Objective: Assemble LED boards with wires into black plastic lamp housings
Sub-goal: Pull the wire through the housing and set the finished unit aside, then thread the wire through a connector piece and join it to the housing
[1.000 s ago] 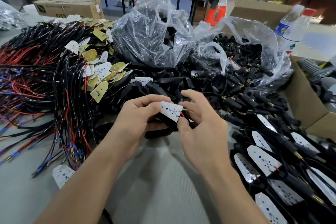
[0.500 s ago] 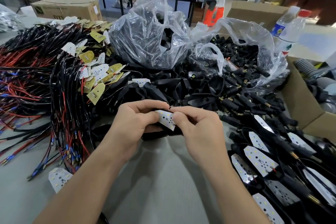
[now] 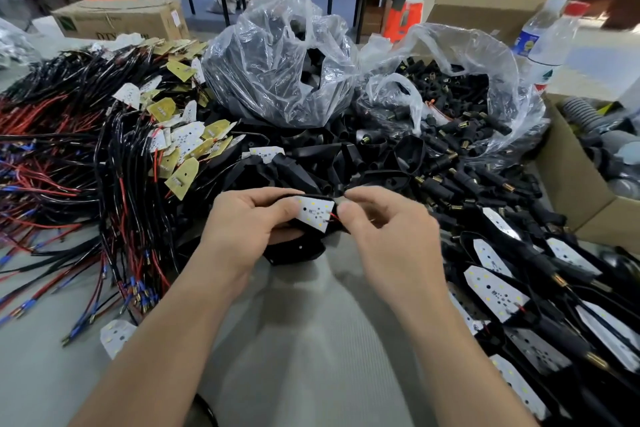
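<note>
My left hand grips a black plastic lamp housing from the left, thumb over its top edge. A white LED board with yellow LED dots lies in the housing's open face. Red and black wires leave the board's right edge. My right hand pinches at those wires and the housing's right end with thumb and forefinger. Both hands hover above the grey table mat at the centre of the view.
Wired LED boards with red and black leads pile up at left. Loose black housings and two clear bags of black parts sit behind. Finished lamps lie at right beside a cardboard box and water bottles.
The right hand has shifted to the right off the board's face, and now pinches at its wire end. The board sits flatter in the housing. The left hand keeps its grip.
</note>
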Demonstrator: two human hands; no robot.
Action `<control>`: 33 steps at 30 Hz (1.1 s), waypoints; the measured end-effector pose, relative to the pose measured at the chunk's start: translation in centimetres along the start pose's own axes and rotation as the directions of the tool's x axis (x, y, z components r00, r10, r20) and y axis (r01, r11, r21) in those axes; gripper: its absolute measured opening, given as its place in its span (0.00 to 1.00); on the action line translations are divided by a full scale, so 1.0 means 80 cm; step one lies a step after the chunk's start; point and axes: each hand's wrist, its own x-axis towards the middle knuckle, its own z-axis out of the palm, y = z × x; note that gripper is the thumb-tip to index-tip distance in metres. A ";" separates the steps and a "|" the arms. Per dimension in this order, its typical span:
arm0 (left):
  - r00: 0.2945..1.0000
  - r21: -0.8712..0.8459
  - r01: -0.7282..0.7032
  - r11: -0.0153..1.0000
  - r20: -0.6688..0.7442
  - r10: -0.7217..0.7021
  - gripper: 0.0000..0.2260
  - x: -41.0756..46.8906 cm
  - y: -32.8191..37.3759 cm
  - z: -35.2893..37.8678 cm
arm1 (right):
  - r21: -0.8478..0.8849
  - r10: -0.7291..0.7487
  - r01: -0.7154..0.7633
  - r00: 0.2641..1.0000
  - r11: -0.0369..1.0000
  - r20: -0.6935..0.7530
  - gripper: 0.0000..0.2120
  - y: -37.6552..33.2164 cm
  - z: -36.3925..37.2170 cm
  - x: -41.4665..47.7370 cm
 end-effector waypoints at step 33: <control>0.979 -0.063 -0.021 0.998 -0.204 0.008 0.08 -0.002 0.002 0.009 | 0.102 0.189 -0.285 0.825 0.953 0.533 0.06 -0.008 -0.002 -0.006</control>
